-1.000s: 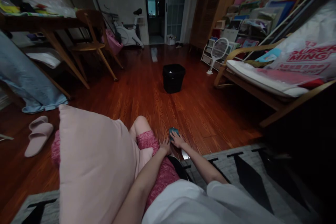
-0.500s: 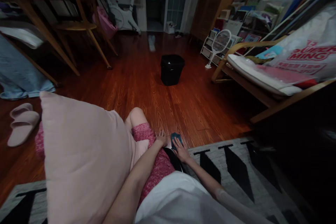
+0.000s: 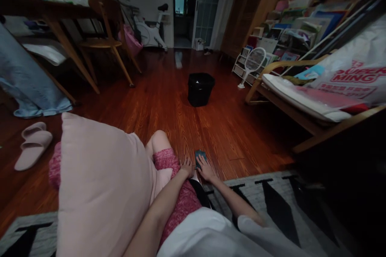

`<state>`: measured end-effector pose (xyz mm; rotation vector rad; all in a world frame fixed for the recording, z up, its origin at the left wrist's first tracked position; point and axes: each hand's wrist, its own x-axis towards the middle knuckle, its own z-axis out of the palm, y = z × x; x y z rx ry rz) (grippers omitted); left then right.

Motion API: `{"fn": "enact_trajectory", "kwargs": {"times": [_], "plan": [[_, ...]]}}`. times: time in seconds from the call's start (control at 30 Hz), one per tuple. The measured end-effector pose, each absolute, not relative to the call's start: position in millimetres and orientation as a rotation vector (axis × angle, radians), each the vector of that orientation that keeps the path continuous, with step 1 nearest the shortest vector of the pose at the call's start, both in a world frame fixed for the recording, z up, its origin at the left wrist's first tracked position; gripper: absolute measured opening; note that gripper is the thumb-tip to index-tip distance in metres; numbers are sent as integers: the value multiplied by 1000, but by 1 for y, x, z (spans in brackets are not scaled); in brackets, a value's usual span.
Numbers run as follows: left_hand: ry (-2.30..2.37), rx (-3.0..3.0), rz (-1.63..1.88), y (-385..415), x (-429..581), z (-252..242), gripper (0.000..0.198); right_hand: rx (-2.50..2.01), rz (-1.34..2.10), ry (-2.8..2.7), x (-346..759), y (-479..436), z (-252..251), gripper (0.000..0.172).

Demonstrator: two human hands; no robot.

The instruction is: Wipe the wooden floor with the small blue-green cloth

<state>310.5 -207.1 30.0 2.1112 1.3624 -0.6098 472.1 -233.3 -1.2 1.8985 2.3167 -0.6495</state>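
A blue-green cloth (image 3: 200,153) is low in the middle of the frame, flat on the red-brown floor (image 3: 169,116). The right hand (image 3: 206,168) lies on top of it. Its grip is open, with the fingers spread out. The left hand (image 3: 187,166) is just beside it, close to the pink shorts (image 3: 185,204). Its grip looks open too.

Half a second ago, the cloth and the right hand were nearer to the body. Now they have slid out a bit and come closer to the left hand. The left hand has hardly moved. The black bin (image 3: 200,90) sits a little lower in the frame, because the view has tipped up.

At the right edge, a white plastic bag (image 3: 363,42) says "SUPER MING" in big red letters. The small line under that is too blurry to read.
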Motion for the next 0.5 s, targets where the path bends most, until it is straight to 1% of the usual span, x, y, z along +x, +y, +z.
{"fn": "enact_trajectory", "kwargs": {"times": [0.1,0.23,0.3,0.43,0.5], "plan": [[1397,2106,-568,-210,314,22,95,1860,-627,2414,489,-281,-16,72],[1435,2097,-525,-213,317,14,96,1922,-545,2435,497,-311,-28,65],[1442,2100,-509,-215,317,12,95,1956,-490,2414,492,-302,-29,65],[1454,2098,-487,-217,317,8,87,2051,-410,2358,475,-256,-27,70],[1452,2104,-479,-218,316,7,88,2106,-377,2341,470,-229,-27,71]]}}
